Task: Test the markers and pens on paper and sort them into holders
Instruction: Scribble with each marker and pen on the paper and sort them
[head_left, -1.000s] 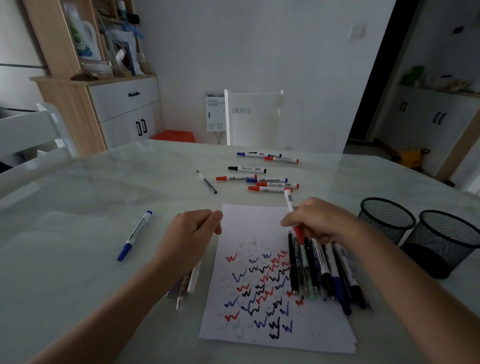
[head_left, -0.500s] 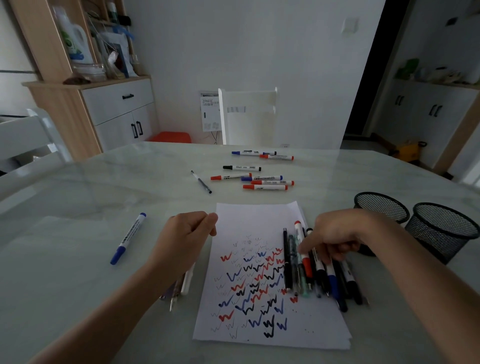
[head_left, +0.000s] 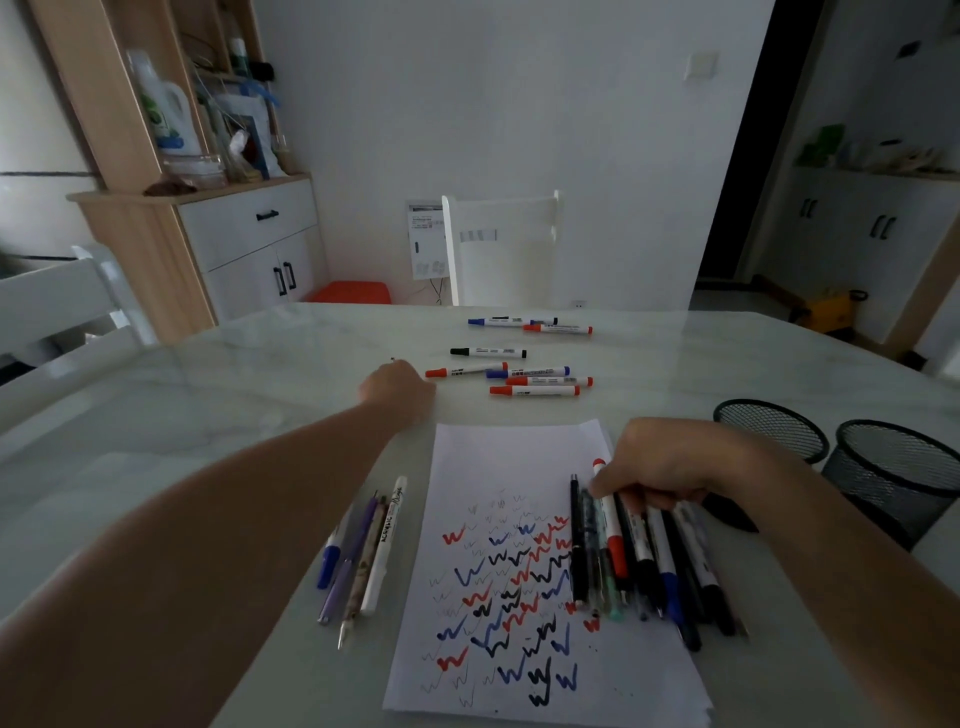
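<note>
Markers (head_left: 535, 389) ahead look untested, 2 holders (head_left: 769, 431) unfilled. My right hand (head_left: 670, 462) rests on tested pile (head_left: 654, 561), left hand (head_left: 397, 384) reaches; grips: cannot tell.

My left arm stretches far forward, forearm bare and nearly straight. The left hand (head_left: 397, 387) sits knuckles-up, its fingers curled down and away from me, so I can't see their grip. My right arm comes in from the lower right. The right hand (head_left: 660, 462) is palm-down, closer to me, fingertips (head_left: 605, 486) bent downward, grip unclear.
</note>
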